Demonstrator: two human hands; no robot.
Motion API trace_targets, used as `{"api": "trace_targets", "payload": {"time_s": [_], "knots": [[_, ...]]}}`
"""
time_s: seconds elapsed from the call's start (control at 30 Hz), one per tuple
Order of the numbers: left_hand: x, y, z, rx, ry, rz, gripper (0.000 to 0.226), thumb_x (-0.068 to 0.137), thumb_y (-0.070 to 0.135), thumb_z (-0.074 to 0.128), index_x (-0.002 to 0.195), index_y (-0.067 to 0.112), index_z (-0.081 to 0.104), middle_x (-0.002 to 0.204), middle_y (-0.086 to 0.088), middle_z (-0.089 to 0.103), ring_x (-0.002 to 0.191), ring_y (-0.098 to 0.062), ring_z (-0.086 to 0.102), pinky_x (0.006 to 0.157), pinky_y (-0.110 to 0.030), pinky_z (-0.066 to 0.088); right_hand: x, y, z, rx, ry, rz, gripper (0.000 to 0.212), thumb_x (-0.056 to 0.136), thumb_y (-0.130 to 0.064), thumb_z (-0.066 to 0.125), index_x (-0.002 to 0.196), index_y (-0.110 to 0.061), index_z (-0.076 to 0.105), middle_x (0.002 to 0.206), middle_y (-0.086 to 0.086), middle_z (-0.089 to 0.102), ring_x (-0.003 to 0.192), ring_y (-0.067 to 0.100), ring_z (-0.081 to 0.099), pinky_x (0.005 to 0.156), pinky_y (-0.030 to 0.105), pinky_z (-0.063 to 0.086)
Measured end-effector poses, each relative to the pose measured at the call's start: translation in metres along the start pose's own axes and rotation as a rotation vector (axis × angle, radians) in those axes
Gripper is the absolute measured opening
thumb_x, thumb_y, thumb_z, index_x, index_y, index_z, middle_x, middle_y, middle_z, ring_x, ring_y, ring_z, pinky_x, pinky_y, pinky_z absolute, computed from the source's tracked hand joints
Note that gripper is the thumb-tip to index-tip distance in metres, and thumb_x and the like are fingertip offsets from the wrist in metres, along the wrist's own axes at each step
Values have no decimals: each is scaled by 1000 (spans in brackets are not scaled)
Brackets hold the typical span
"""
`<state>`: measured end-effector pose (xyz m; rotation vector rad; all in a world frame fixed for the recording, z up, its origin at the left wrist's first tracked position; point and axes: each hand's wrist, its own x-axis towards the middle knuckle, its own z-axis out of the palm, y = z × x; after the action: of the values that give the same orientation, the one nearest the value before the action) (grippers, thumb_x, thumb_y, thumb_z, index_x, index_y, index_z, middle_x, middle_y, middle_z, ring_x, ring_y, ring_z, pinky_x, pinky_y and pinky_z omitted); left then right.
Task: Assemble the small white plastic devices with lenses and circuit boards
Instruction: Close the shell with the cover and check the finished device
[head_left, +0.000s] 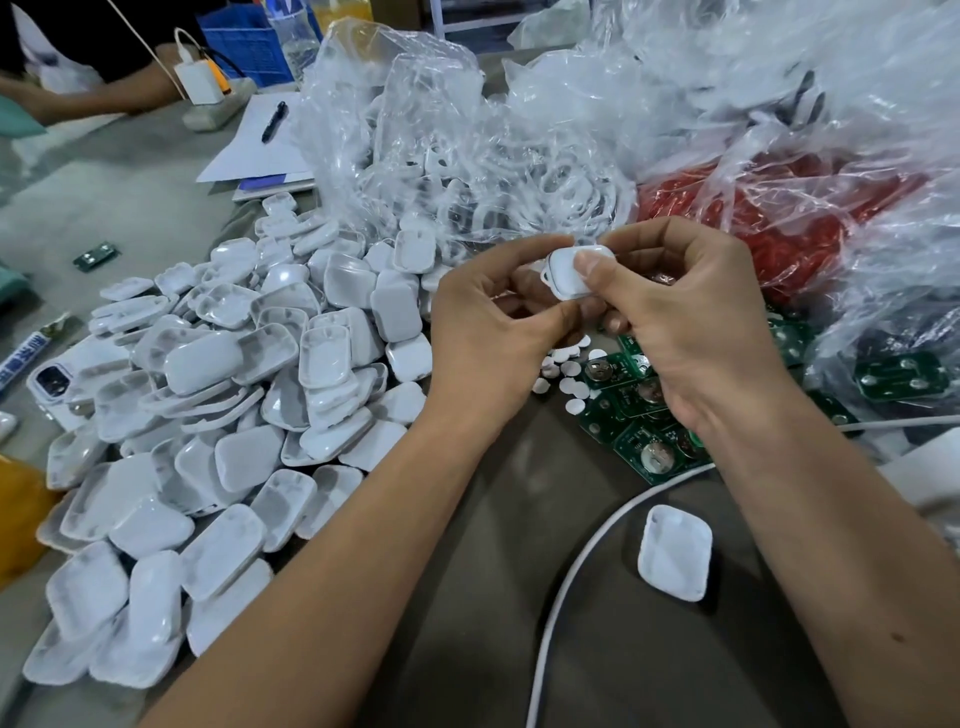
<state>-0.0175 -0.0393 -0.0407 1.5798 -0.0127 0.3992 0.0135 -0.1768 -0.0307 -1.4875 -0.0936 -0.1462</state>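
I have one small white rounded plastic device shell (576, 273) pinched between both hands above the table: my right hand (691, 332) clamps it with the thumb flat on its top face, and my left hand (493, 332) pinches its left end between thumb and forefinger. I judge this to be the closing step, pressing the two halves together; whether a board sits inside I cannot tell. Just below the grip lie small white round lens discs (569, 371) and green circuit boards with coin cells (636, 410). Left of it spreads the heap of empty white shell halves (234, 415); nearer me lies one single white shell half (674, 552). Next calls for even pressure round the seam, then setting it aside.
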Motion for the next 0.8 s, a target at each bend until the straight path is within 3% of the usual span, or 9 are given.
{"api": "trace_targets", "payload": {"time_s": [0.13, 0.23, 0.37, 0.5, 0.67, 0.8], "knots": [[-1, 2, 2, -46, -7, -60, 37, 79, 0, 85, 112, 12, 75, 64, -4, 65, 69, -24, 74, 69, -34, 62, 1, -2, -2, -57, 30, -26, 22, 85, -8, 84, 103, 0, 72, 86, 15, 73, 54, 4, 66, 47, 17, 50], [-1, 6, 0, -197, 7, -148, 18, 93, 8, 73, 110, 3, 72, 83, -25, 71, 71, -30, 75, 67, -34, 61, 1, -2, -2, -86, 23, -37, 23, 85, -12, 85, 103, -4, 73, 87, 15, 74, 57, 5, 66, 49, 17, 51], [0, 5, 0, -251, 39, -217, 12, 98, 10, 68, 99, -2, 71, 84, -17, 75, 66, -27, 74, 61, -30, 60, 0, 0, -1, -161, 14, -80, 24, 84, -16, 87, 106, -14, 77, 82, -1, 73, 65, 5, 70, 56, 18, 55], [0, 6, 1, -249, 68, -231, 14, 97, 5, 67, 100, -8, 69, 84, -19, 75, 64, -25, 74, 58, -28, 58, 0, 0, 0, -225, 9, -109, 23, 84, -20, 87, 105, -17, 79, 86, -1, 78, 72, 13, 76, 61, 23, 58], [-1, 7, 3, -234, 78, -199, 9, 97, 3, 67, 96, -7, 68, 76, -12, 72, 56, -19, 71, 54, -24, 56, -2, 1, 2, -220, 21, -117, 17, 85, -18, 86, 100, -17, 78, 82, -3, 77, 63, 6, 70, 59, 23, 56], [-1, 7, 3, -233, 71, -200, 10, 97, 3, 67, 97, -7, 68, 75, -10, 73, 56, -17, 71, 54, -23, 56, -1, 1, 2, -204, 30, -111, 20, 84, -18, 86, 102, -13, 78, 84, -1, 78, 69, 9, 74, 59, 20, 55]]}}
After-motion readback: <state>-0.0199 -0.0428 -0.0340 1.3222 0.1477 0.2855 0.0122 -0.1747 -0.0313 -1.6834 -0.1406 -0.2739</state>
